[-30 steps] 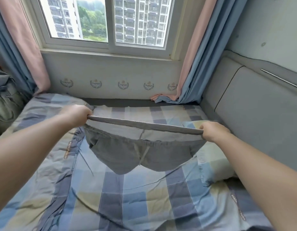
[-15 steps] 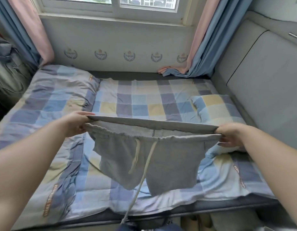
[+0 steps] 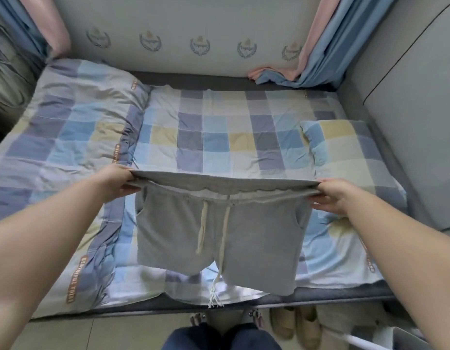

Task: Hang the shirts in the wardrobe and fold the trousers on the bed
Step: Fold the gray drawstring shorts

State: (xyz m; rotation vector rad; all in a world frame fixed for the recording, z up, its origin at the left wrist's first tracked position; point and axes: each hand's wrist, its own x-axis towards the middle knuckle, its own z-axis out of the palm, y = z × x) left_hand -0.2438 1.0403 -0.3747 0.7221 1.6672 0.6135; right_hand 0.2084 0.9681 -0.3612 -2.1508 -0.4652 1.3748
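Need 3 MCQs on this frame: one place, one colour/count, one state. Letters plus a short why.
1. Where does the pillow lie?
A. by the headboard on the right
B. on the floor
C. on the windowsill

2. What colour are the shorts?
A. red
B. grey
C. black

3. How are the shorts held?
A. folded flat on the bed
B. spread by the waistband between left hand and right hand
C. hung on a hanger

Answers: 1 A, it rests at the right edge of the bed; 2 B, plain grey cloth; 3 B, each hand grips a waistband end.

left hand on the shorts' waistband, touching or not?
Touching. The head view shows the left hand with thumb and fingers pinching the left end of the grey shorts' waistband; the right hand pinches the other end.
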